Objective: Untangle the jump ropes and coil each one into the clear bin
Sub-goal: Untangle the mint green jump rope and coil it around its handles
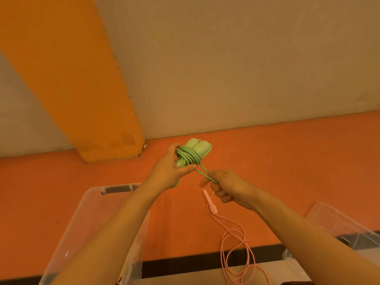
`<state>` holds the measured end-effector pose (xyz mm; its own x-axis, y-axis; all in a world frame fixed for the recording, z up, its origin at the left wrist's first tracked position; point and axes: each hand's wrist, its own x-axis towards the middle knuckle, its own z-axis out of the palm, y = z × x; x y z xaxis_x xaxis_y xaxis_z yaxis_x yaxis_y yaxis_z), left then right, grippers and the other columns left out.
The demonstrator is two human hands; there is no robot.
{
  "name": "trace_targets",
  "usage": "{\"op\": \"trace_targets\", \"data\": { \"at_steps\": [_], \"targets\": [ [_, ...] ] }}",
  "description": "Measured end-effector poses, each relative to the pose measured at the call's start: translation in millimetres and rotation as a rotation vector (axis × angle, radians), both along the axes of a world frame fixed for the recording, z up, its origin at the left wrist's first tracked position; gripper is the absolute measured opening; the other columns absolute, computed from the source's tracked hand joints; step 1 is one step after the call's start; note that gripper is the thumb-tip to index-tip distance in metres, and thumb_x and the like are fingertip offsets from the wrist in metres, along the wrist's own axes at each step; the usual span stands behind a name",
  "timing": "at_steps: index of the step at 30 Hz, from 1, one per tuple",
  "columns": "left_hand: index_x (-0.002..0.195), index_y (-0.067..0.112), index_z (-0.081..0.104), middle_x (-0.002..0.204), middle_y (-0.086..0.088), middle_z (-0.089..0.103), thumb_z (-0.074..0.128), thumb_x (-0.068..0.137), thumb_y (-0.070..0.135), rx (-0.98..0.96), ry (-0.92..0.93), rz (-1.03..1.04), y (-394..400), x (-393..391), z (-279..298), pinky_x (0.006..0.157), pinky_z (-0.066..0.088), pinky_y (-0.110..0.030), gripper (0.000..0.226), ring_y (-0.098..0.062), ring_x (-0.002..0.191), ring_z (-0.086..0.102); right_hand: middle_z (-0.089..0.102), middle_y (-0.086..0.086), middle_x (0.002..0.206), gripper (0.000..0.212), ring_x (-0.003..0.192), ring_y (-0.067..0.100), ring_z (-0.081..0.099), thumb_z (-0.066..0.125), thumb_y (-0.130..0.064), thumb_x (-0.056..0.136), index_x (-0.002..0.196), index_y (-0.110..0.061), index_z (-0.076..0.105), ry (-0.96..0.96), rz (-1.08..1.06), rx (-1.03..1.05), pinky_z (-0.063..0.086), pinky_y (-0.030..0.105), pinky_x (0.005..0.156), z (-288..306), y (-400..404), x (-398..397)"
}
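My left hand (171, 167) is closed around the green jump rope (189, 156), which is already wound into a bundle around its two green handles (198, 147); the thumb presses on the near side of the coil and the fingers go behind it. The handles lie side by side, and their long axis runs from my palm up and to the far right. My right hand (227, 187) is just beside, a little nearer to me and to the right, curled into a loose fist that pinches the free end of the same rope. This short piece is stretched between the two hands, going down and to the right from the bundle. I judge that the next move is to bring this end around or under the coil, so the right hand must travel toward the left one.

The clear bin (94, 214) stands on the orange floor (287, 161), near and to the left, under my left forearm. The pink jump rope (236, 241) lies loose on the floor below my right hand, not yet coiled. Another clear container (337, 223) is at the right edge.
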<state>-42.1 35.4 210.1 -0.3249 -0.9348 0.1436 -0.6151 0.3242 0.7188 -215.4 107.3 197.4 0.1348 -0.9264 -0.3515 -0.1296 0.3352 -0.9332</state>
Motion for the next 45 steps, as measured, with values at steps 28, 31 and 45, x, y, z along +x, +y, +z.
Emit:
{"op": "trace_targets", "data": {
  "at_steps": [28,31,45],
  "targets": [
    [0.135,0.021,0.036,0.115,0.002,0.056,0.076,0.08,0.03,0.218,0.106,-0.053,11,-6,2,0.088,0.047,-0.034,0.069,-0.016,0.103,0.057,0.061,-0.006,0.073,0.01,0.069,0.001,0.054,0.064,-0.022,0.09,0.086,-0.017,0.072,0.309,0.262,-0.135,0.041,0.013,0.063,-2,2,-5],
    [0.136,0.021,0.035,0.113,0.003,0.055,0.076,0.079,0.031,0.207,0.089,-0.047,11,-6,2,0.084,0.046,-0.031,0.071,-0.016,0.103,0.056,0.049,0.001,0.059,0.013,0.053,0.008,0.043,0.065,-0.019,0.089,0.078,-0.016,0.072,0.217,0.238,-0.099,0.035,0.02,0.052,-3,3,-8],
    [0.13,0.024,0.04,0.107,0.003,0.06,0.08,0.073,0.038,0.165,-0.009,-0.047,6,-4,-2,0.073,0.043,-0.031,0.071,-0.017,0.093,0.058,0.069,0.008,0.076,0.016,0.059,0.008,0.063,0.064,-0.009,0.088,0.096,0.005,0.067,-0.095,0.123,0.055,0.053,0.017,0.06,-4,5,-4]
  ]
}}
